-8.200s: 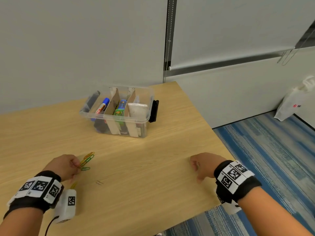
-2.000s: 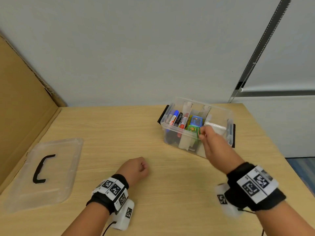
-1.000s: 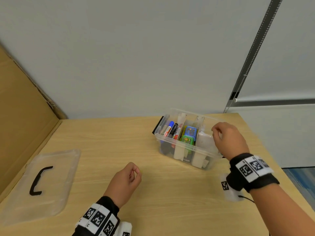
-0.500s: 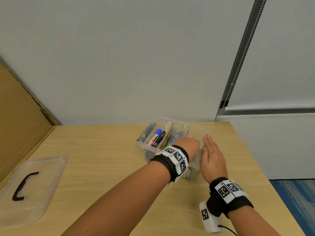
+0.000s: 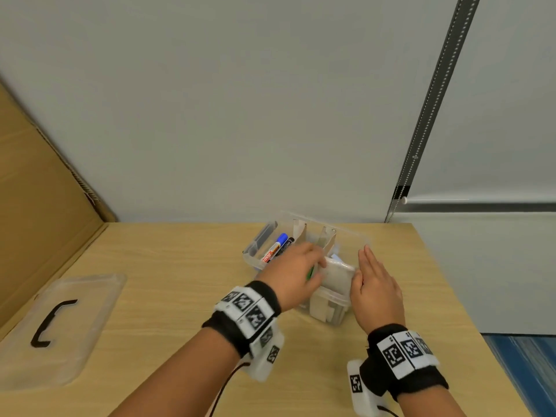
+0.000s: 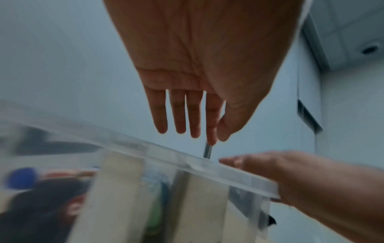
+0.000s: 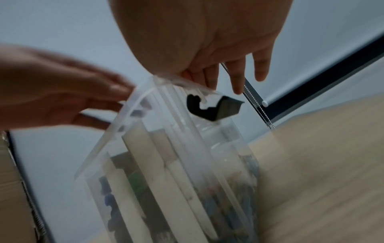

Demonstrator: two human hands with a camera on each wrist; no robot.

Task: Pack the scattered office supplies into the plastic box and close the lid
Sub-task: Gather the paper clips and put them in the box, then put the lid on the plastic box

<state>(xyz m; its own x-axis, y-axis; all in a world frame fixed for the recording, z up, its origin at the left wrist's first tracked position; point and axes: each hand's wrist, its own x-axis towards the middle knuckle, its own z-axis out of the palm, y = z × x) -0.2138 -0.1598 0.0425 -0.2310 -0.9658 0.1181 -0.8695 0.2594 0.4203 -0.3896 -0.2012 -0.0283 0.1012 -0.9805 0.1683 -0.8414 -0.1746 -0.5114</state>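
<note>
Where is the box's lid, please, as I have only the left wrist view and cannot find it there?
Observer: In the head view the lid lies flat on the table, far to the left of the plastic box, beside a cardboard sheet.
Operator: Thank you. Is a latch in the way?
Observer: The right wrist view shows a black latch hanging unfastened at the box's end, just below the fingers of the right hand.
</note>
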